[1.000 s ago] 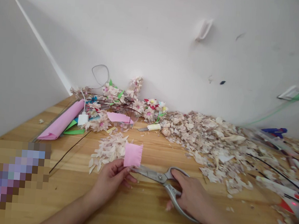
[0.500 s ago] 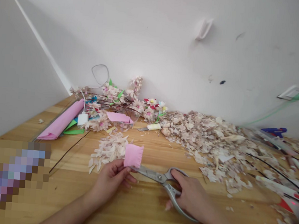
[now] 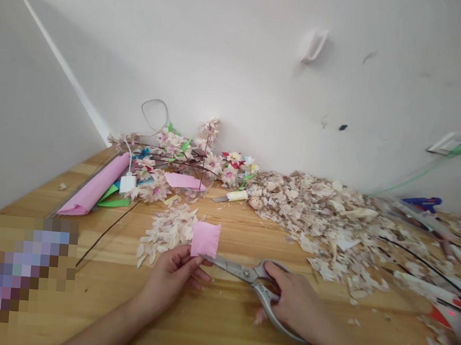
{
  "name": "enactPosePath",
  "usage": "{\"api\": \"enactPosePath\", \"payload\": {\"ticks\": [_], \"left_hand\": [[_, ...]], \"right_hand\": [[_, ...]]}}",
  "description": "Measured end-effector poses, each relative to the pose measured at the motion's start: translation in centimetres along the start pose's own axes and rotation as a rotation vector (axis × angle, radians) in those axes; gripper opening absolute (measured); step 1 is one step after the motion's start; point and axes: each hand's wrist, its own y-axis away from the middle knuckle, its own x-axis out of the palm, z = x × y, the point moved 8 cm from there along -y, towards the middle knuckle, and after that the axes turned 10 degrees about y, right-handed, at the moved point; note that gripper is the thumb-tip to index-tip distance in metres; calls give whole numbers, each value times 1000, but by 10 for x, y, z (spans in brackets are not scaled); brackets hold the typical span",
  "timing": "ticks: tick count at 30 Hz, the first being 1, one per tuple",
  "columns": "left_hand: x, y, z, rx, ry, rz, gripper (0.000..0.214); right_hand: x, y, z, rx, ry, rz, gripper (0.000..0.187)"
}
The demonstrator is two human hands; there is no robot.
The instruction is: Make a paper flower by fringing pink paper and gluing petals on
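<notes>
My left hand [image 3: 171,278] pinches a small folded piece of pink crepe paper [image 3: 205,239] by its lower edge, holding it upright above the wooden table [image 3: 211,320]. My right hand [image 3: 295,304] grips the handles of large silver scissors [image 3: 246,273]. The blades point left and their tips reach the bottom of the pink paper.
A pile of pale cut petals [image 3: 168,230] lies just behind the paper. A wide heap of pale scraps [image 3: 330,217] covers the right. Paper flowers on stems [image 3: 187,156], a pink paper roll [image 3: 96,186], a white charger [image 3: 128,183] and a small knife [image 3: 230,196] lie by the wall.
The scissors' tips have crept slightly left under the pink paper, and the paper shifted a little. Otherwise nothing has moved.
</notes>
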Motion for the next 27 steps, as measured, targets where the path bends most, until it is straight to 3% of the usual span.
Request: {"api": "enactPosePath", "payload": {"ticks": [18,27], "left_hand": [[3,0,1,-46,33,22,29],[0,1,-1,-46,11,-13,31]], "right_hand": [[0,0,-1,-6,-21,15,31],[-6,-3,-9,-14,99,-8,36]]}}
